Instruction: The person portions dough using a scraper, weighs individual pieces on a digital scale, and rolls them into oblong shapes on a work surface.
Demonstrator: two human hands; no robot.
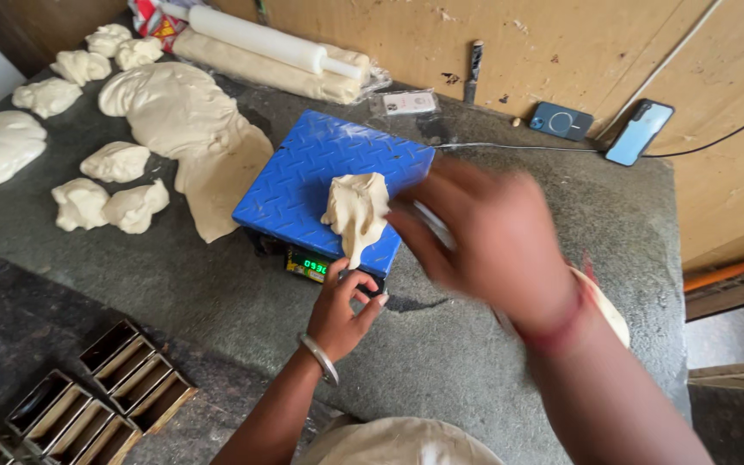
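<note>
On the blue scale (303, 185) sits a soft, sticky-looking dough lump (356, 211). My left hand (342, 314) pinches its hanging tip; my blurred right hand (480, 237) hovers beside it, fingers spread.

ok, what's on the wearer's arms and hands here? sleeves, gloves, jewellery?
Both hands bare, no gloves, and both forearms bare as far as the frame shows, so no sleeves in view. The left hand has a plain silver-coloured metal bangle at the wrist. The right hand is motion-blurred; its wrist carries a red thread band. No rings or watch that I can make out.
</note>
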